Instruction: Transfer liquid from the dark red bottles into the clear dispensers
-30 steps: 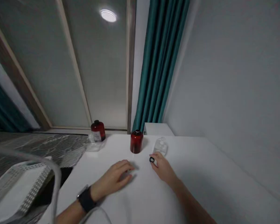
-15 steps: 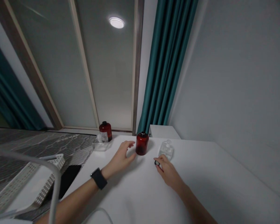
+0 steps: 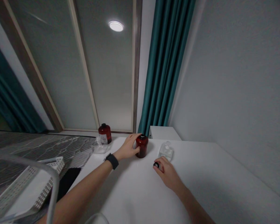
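Left hand (image 3: 127,148) at the red bottle (image 3: 142,148), which stands upright near the far edge of the tabletop (image 3: 140,189). Fingers curve round its left side, thumb across the front; cannot tell if they have closed. Likely there to steady it.

Right hand (image 3: 166,171) nearer the middle, thumb and fingers pinching a small black piece (image 3: 156,165), perhaps a cap; a fingertip pinch seems to suit its size.

Clear bottle (image 3: 166,150) just beyond that hand. Labelled bottle (image 3: 105,134) by the far left corner, well apart, probably out of the way.
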`<control>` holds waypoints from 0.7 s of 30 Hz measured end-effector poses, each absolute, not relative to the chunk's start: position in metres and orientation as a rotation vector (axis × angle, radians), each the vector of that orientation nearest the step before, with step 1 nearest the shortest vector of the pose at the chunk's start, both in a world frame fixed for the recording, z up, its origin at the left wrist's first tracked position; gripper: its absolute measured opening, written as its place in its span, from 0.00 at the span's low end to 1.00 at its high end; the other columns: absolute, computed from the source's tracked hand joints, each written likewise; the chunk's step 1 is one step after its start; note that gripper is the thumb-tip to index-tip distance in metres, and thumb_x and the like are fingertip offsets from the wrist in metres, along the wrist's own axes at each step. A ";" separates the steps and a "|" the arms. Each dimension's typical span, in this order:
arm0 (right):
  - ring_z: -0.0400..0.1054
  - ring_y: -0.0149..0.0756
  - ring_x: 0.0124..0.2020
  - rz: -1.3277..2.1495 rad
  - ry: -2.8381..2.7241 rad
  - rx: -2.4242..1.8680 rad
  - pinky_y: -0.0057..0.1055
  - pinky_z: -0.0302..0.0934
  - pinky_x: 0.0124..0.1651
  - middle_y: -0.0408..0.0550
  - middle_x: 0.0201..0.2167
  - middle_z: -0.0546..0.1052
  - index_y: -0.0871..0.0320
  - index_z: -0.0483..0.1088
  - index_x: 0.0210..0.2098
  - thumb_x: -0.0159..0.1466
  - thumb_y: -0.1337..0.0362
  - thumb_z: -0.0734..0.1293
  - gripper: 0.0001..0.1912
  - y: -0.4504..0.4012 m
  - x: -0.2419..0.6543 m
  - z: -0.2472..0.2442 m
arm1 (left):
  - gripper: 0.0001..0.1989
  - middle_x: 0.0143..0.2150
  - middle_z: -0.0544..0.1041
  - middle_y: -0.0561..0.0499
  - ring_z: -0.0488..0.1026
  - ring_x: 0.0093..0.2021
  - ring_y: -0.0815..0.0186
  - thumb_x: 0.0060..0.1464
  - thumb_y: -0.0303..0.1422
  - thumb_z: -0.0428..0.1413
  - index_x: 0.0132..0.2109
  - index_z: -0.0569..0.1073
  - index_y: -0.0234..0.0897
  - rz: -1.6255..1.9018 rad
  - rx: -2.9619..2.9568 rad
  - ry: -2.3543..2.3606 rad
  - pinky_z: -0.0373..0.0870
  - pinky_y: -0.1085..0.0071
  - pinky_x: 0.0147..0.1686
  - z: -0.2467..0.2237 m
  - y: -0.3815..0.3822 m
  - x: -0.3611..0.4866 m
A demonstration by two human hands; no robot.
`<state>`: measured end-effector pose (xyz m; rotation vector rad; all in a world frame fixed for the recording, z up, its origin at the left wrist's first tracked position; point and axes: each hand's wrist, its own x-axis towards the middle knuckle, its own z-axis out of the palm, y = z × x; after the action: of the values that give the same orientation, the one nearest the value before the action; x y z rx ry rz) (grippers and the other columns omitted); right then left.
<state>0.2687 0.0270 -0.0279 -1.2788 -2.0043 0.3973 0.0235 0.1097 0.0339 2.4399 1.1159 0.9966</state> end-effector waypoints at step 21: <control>0.70 0.38 0.34 0.546 -1.838 -1.070 0.33 0.65 0.36 0.47 0.33 0.74 0.55 0.75 0.39 0.68 0.61 0.61 0.11 0.025 0.258 -0.021 | 0.30 0.62 0.62 0.37 0.61 0.62 0.47 0.53 0.32 0.57 0.61 0.57 0.40 1.220 2.461 0.961 0.62 0.45 0.60 0.010 0.019 0.007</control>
<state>0.2578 0.0253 -0.0206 -1.0696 -1.8380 0.5456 0.0066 0.0190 0.0099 2.4609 0.9611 1.2203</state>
